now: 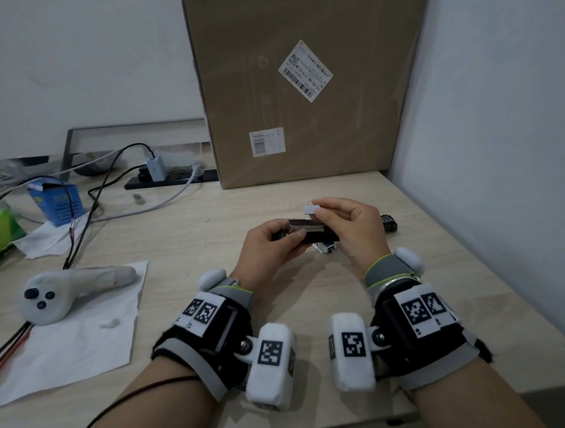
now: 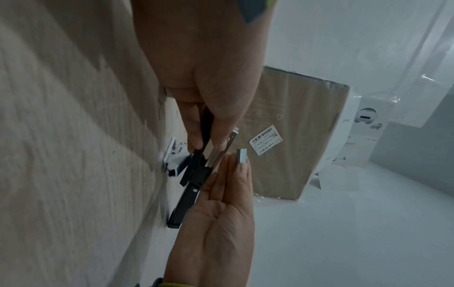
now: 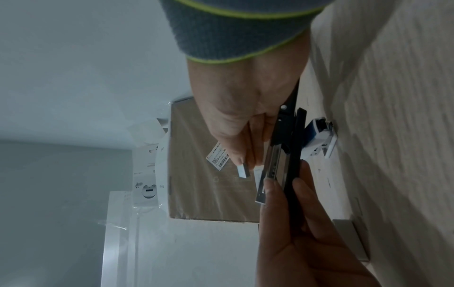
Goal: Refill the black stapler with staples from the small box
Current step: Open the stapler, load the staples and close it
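My left hand (image 1: 287, 235) grips the black stapler (image 1: 311, 236) just above the table. The stapler is hinged open, its metal staple channel (image 1: 303, 225) faces up and its black cover (image 1: 388, 223) lies out to the right. My right hand (image 1: 318, 212) pinches a short silver strip of staples (image 1: 311, 209) between thumb and forefinger, a little above the channel and apart from it. The strip (image 2: 242, 156) (image 3: 243, 170) shows beside the channel in both wrist views. Under my hands, the small white-and-blue staple box (image 1: 324, 247) (image 2: 175, 158) (image 3: 319, 138) lies open on the table.
A large cardboard box (image 1: 300, 82) leans on the wall behind my hands. A white wall closes the right side. On the left are a white controller (image 1: 66, 290) on a paper sheet (image 1: 78, 349), a blue carton (image 1: 58, 201), cables and a power strip (image 1: 171, 179).
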Demonstrator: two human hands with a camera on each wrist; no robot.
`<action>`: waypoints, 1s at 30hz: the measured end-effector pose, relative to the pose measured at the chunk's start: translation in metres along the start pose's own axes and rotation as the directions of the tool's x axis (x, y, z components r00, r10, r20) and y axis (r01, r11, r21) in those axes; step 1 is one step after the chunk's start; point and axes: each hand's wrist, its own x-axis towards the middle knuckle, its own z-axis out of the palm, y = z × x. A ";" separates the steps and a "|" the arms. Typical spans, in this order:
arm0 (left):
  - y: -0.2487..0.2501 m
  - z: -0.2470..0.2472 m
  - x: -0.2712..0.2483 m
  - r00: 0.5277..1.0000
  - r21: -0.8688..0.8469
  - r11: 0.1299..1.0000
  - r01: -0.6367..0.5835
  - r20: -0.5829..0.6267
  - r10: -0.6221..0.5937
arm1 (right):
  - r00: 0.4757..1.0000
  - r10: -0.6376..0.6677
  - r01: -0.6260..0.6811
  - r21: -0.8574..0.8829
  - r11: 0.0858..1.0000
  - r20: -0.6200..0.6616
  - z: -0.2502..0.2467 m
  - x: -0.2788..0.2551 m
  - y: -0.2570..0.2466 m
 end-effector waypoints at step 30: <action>0.005 0.002 -0.006 0.997 -0.054 0.996 -0.064 0.042 0.066 | 0.960 -0.268 0.280 -0.391 0.877 0.087 -0.001 0.002 0.006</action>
